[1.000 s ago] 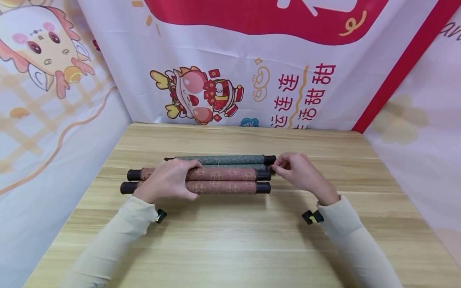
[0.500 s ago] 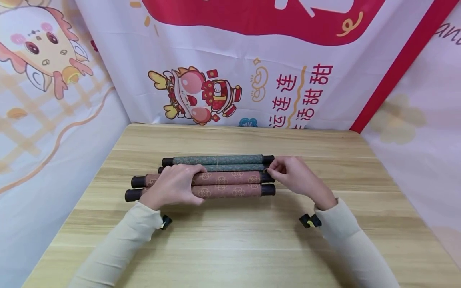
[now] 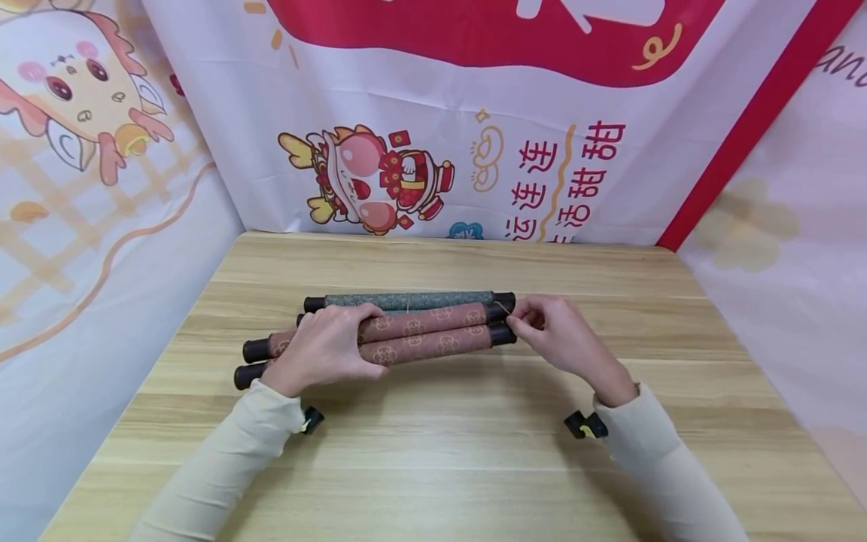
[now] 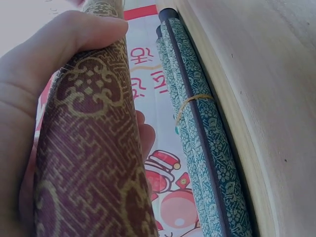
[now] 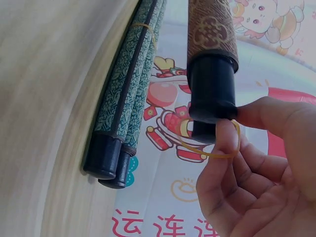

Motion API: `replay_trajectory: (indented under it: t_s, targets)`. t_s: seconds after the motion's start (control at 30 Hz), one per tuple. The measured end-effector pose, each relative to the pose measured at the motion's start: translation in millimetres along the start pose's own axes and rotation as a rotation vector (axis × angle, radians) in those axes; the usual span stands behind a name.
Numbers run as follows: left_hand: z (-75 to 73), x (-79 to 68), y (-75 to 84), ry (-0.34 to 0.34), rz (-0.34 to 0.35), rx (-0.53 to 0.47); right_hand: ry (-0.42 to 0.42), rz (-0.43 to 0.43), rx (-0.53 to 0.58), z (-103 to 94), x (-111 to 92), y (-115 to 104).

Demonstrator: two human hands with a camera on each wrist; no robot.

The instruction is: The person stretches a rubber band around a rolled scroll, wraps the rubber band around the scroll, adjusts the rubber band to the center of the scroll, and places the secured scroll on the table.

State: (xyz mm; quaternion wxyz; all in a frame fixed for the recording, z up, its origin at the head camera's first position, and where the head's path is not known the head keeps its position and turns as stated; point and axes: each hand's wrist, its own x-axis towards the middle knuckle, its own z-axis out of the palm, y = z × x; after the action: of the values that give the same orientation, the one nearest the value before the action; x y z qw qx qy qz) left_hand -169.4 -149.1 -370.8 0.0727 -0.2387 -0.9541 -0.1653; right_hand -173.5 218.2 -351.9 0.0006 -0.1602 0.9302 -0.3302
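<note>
My left hand (image 3: pixel 328 342) grips a brown patterned hanging scroll (image 3: pixel 447 345), rolled into two parallel rolls with black end knobs. The scroll is tilted, its right end farther from me. At that end my right hand (image 3: pixel 555 331) pinches a thin yellow rubber band (image 5: pixel 217 156). In the right wrist view the band loops over the index finger and the thumb tip is against the black knob (image 5: pixel 212 84). Behind lies a green patterned scroll (image 3: pixel 440 299), also in two rolls, with a rubber band (image 4: pixel 200 97) round its middle. My left hand partly hides both scrolls.
Both scrolls are over a light wooden table (image 3: pixel 433 467). A white cloth backdrop (image 3: pixel 264 150) with red print hangs at the table's back edge, and printed cloths stand at both sides. A small black device (image 3: pixel 585 424) sits at my right cuff, another at the left.
The brown scroll's right end has swung away from me, while its left end has come slightly nearer. The rubber band now shows between that right end and my right fingertips.
</note>
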Motion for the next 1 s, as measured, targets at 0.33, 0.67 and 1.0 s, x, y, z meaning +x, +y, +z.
replay_trajectory:
  t_s: [0.33,0.67,1.0]
  targets:
    - [-0.6,-0.2,4.1,0.01,-0.068,-0.027,0.11,0.046,0.04,2.6,-7,0]
    - [2.1,0.9,9.5,-0.002,-0.082,-0.04,0.177,0.045,0.042,4.3,-9,-3]
    - [5.5,2.7,13.7,-0.011,-0.083,-0.038,0.182,0.039,-0.001,4.5,-12,-11]
